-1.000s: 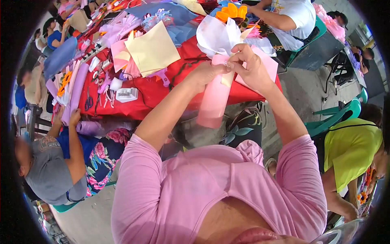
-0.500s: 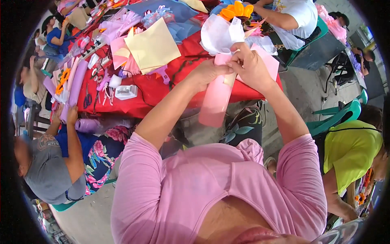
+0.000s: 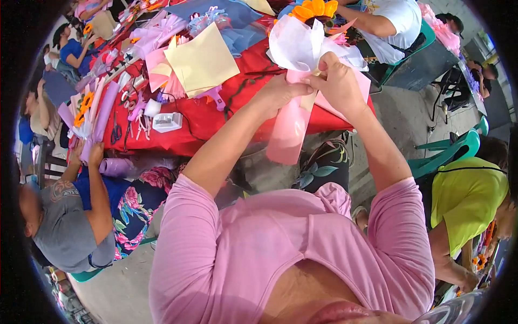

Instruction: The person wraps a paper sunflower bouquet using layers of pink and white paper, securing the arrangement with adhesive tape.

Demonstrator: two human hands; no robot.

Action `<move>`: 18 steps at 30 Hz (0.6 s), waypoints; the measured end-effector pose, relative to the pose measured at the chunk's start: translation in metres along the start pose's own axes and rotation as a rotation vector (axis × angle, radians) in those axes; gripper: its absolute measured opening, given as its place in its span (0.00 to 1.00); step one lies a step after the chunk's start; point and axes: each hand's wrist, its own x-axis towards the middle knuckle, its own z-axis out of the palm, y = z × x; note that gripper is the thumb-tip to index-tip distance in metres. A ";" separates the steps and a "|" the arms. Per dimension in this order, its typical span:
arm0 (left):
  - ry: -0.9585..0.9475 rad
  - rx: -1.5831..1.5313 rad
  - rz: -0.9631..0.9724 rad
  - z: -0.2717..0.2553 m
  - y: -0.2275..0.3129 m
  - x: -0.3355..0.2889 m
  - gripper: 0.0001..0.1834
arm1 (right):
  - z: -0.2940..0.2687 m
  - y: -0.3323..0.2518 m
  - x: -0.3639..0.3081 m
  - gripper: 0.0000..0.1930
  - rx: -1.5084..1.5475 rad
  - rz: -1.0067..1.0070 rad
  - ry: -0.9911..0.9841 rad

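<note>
Above the near edge of the table, my left hand (image 3: 280,94) is closed round the neck of a pink bouquet wrap (image 3: 287,137), its thumb lying across the front. White tissue paper (image 3: 294,46) flares out of the wrap's top, and the rolled pink tail points down toward my lap. My right hand (image 3: 341,86) is at the right side of the neck, fingers curled and thumb close to my left thumb. Whatever lies between those fingers is hidden. A cream strip shows on the wrap below my hands. Behind the tissue is an orange sunflower (image 3: 313,9).
The red-covered table (image 3: 248,116) carries cream paper sheets (image 3: 202,62), a purple glue gun (image 3: 213,98), a white box (image 3: 168,122) and scissors (image 3: 116,132). Pink sheets lie under my right hand. At left a co-worker (image 3: 70,227) holds a purple wrap; others sit around.
The wrap has tilted a little and its tail has risen slightly. The white tissue stands more upright. My right hand has shifted slightly right, its fingers less bunched over the neck.
</note>
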 end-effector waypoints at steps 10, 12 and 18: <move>0.050 -0.219 -0.132 -0.012 0.003 -0.002 0.22 | -0.010 -0.005 -0.024 0.12 0.368 -0.200 0.187; 0.021 -0.264 -0.140 -0.018 0.003 -0.001 0.21 | -0.004 0.001 -0.030 0.20 0.429 -0.282 0.044; -0.090 -0.208 -0.144 -0.018 0.006 -0.006 0.20 | 0.009 0.018 -0.030 0.29 0.150 -0.548 0.060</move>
